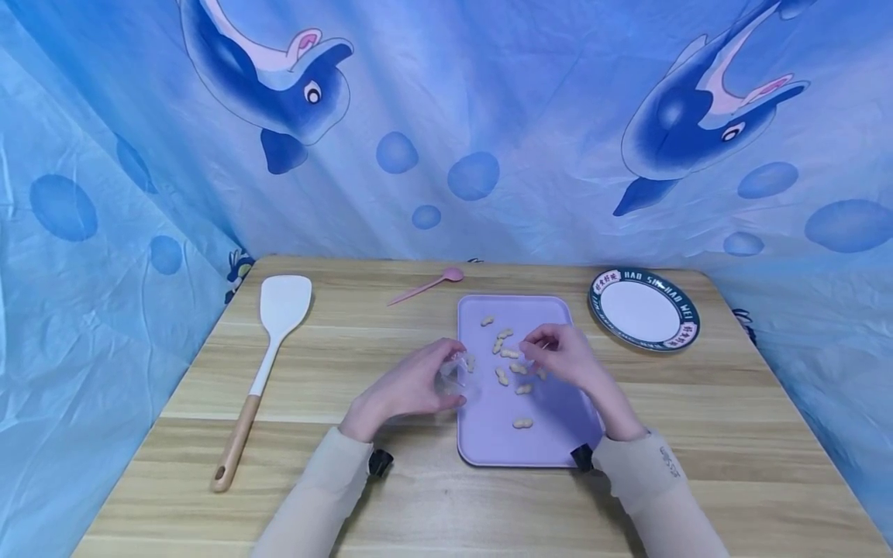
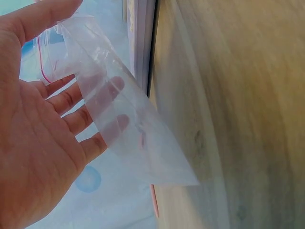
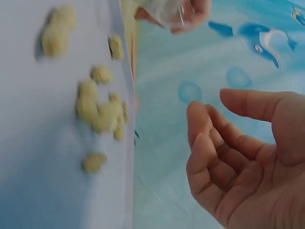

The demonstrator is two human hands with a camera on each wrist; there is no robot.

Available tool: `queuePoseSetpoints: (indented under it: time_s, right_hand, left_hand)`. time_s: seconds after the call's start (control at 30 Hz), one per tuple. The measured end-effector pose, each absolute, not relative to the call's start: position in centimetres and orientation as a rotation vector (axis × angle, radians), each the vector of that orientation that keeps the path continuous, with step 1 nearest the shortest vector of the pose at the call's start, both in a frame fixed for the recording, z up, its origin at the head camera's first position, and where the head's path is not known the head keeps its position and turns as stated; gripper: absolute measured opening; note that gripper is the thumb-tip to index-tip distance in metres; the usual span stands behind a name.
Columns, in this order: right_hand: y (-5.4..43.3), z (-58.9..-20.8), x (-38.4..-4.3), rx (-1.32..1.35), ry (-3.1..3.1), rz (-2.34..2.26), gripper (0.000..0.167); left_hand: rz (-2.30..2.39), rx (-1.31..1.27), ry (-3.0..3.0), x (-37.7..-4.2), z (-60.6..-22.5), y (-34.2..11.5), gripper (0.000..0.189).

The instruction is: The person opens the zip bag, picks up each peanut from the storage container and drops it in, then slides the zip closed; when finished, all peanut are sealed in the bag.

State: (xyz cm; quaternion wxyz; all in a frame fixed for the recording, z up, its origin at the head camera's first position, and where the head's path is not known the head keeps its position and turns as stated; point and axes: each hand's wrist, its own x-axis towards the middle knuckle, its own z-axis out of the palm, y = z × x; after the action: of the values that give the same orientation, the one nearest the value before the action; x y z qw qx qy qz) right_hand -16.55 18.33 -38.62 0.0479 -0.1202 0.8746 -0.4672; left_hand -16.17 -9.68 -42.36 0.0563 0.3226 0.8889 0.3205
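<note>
My left hand (image 1: 418,381) holds a clear plastic zip bag (image 2: 138,138) at the left edge of a lilac tray (image 1: 488,446). The bag hangs past the fingers, and a red line marks its mouth. Several unshelled peanuts (image 1: 522,423) lie scattered on the tray, most of them near its middle. Over the tray's right side hovers my right hand (image 1: 563,356), close to the peanuts. In the right wrist view its thumb stands apart from loosely bent fingers (image 3: 200,171), with nothing between them.
A white spatula (image 1: 284,306) with a wooden handle lies at the left of the wooden table (image 1: 391,496). Behind the tray is a small pink spoon (image 1: 452,274). A green-rimmed plate (image 1: 638,310) sits at the back right. Blue dolphin curtains (image 1: 544,155) hang behind the table.
</note>
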Motion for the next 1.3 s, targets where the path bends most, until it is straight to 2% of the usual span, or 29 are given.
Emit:
queuePoseSetpoints:
  time_s: [0.27, 0.5, 0.83, 1.3]
  right_hand:
    - [21.4, -39.6, -18.1, -0.584, 2.812, -1.117, 0.013]
    - [23.3, -41.3, -19.2, -0.829, 2.668, -0.890, 0.033]
    - [23.2, -42.3, -19.5, -0.816, 2.587, -0.820, 0.036]
    - [23.2, -42.9, -19.3, -0.775, 2.562, -0.870, 0.024]
  left_hand:
    - [0.952, 0.954, 2.703, -16.2, -42.3, -9.6, 0.075]
    - [0.954, 0.949, 2.704, -16.2, -42.6, -9.6, 0.079]
    - [1.009, 0.934, 2.650, -16.3, -43.1, -9.7, 0.083]
    - [0.984, 0.941, 2.630, -16.2, -43.0, -9.7, 0.084]
